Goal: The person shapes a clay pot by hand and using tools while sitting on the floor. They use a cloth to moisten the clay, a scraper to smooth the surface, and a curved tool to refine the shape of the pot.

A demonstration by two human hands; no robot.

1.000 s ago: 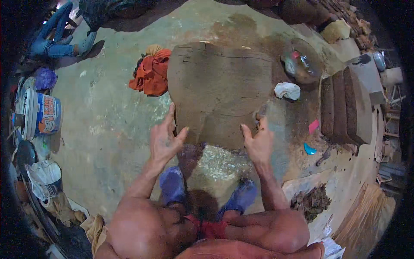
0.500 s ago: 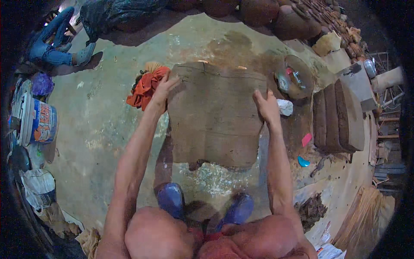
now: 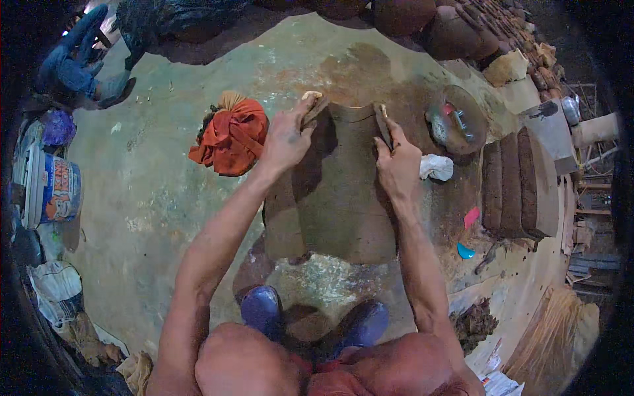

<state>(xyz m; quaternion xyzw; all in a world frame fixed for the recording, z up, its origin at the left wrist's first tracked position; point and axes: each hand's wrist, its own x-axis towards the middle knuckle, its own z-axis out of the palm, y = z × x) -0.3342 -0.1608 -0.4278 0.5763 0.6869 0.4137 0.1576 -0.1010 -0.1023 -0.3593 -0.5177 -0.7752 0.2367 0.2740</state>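
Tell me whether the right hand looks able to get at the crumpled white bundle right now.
Probably yes: the crumpled white bundle lies just beside the right hand, with nothing seen between them. That hand grips the brown clay slab, though, so it would likely need to let go first.

Brown slab (image 3: 350, 204) (clay-like), far corners curled upward, near edge flat — uncut-looking

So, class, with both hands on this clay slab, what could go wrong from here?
The clay slab might tear where the left hand and right hand grip it near its far edge. Gripped only there, it could also crease or sag between them. The crumpled red cloth lies close beside the left forearm, so it might get brushed.
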